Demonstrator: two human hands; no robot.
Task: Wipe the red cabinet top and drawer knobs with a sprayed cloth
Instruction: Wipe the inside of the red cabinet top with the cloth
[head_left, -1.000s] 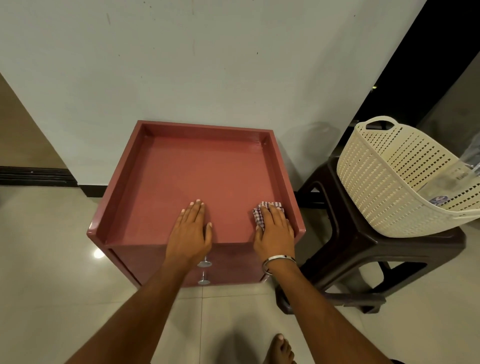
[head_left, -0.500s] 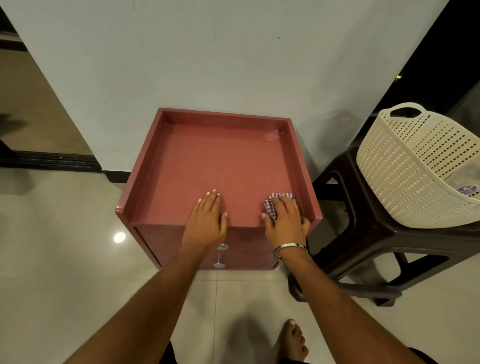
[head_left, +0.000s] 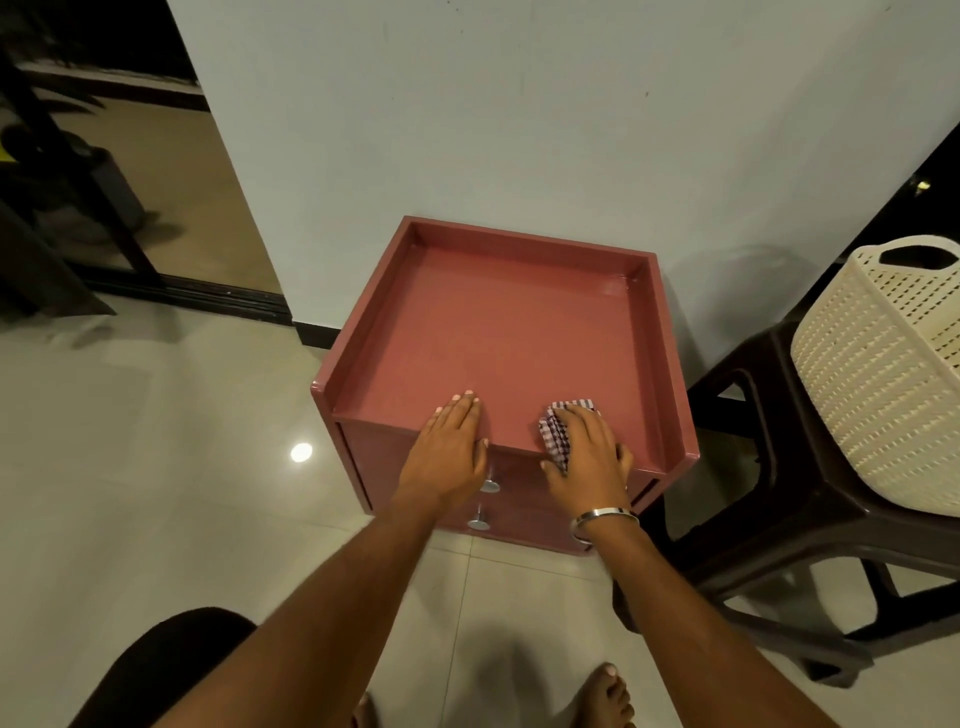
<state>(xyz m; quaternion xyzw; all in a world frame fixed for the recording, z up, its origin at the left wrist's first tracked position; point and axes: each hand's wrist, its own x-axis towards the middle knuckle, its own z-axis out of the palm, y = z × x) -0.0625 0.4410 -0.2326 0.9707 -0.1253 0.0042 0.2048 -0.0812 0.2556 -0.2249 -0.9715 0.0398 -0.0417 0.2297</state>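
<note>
Both hands have slid back toward the front edge of the cabinet (head_left: 511, 332) since a second ago, and the whole view has swung left, so more of the dark doorway shows now. Only the head view to go on.

Right hand (head_left: 587, 457) lies palm-down on the checked cloth (head_left: 558, 431), fingers fairly straight, pressing it at the front edge of the top with part of it hanging over. So that grip is more a flat press than a clench. Left hand (head_left: 449, 449) is flat too, holding nothing, just resting on the front edge beside it.

My guess: the top is about done and the knobs come next. Two metal knobs (head_left: 483, 504) sit on the drawer fronts right under the left wrist, so that arm is kinda in the way and would need to shift.

Around it: a dark stool (head_left: 779, 467) just to the right carrying a cream basket (head_left: 883, 374), near the cabinet's side. Bare foot (head_left: 602, 696) on the tiled floor below.
</note>
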